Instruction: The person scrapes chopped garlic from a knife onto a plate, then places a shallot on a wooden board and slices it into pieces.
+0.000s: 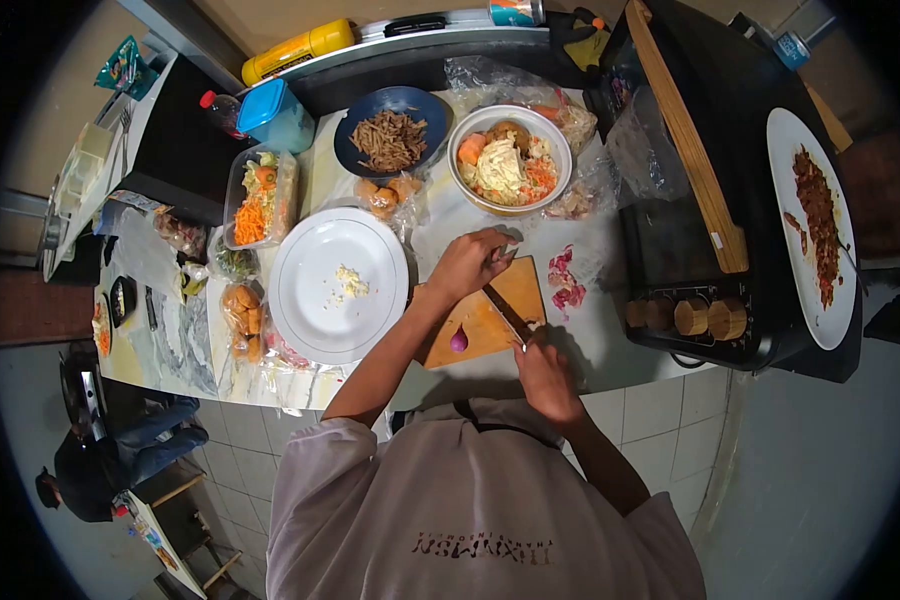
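Counter [182,345], pale and grey-veined like marble, is spread with food and dishes. At its middle left, a round, glossy white plate [300,300] is strewn near its centre with pale yellow crumbs. Beside it, close to the near edge, a flat wooden cutting board [490,345] is laid at a slant, partly covered by the left forearm. Beyond the board, a round metal bowl [511,207] is filled with a creamy yellow mass, shredded orange pieces and larger lumps.

Over the board, a knife [505,312] is held with its long axis diagonal, the narrow dark blade pointed forward and to the left. Its handle is enclosed by the right hand [545,375], whose fingers are curled closed. The left hand [475,262] is held above the board's far edge, fingers bent and partly gathered; whether anything is pinched there cannot be told. A smooth, rounded purple shallot [459,340] is left on the board, near its close edge. To the right, thin, curled reddish skins [567,280] are scattered.
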`<action>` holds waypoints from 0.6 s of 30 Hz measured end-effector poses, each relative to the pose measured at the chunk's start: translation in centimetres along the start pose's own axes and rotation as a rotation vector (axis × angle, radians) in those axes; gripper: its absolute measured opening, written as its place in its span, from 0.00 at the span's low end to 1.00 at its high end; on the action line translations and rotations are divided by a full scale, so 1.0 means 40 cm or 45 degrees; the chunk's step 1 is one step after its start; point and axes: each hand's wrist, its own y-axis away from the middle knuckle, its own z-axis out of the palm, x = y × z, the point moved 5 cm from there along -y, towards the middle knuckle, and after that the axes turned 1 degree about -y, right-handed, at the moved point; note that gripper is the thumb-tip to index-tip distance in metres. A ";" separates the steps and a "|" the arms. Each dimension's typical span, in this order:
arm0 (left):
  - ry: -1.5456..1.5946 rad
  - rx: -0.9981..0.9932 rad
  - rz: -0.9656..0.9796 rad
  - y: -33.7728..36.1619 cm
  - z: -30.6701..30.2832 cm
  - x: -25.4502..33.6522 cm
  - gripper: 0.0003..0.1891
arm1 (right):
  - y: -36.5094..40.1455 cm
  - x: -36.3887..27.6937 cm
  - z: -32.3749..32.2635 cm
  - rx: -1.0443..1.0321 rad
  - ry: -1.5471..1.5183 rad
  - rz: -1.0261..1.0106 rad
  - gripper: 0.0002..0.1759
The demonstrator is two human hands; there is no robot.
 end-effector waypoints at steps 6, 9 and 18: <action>-0.050 -0.029 -0.018 -0.004 -0.014 0.012 0.18 | -0.022 0.020 0.011 0.079 -0.127 -0.149 0.19; -0.009 -0.030 -0.095 -0.001 -0.027 0.015 0.18 | 0.014 -0.002 -0.016 0.186 0.026 -0.328 0.23; -0.012 0.081 -0.056 0.015 -0.058 0.024 0.18 | -0.030 0.020 0.009 0.128 -0.068 -0.120 0.22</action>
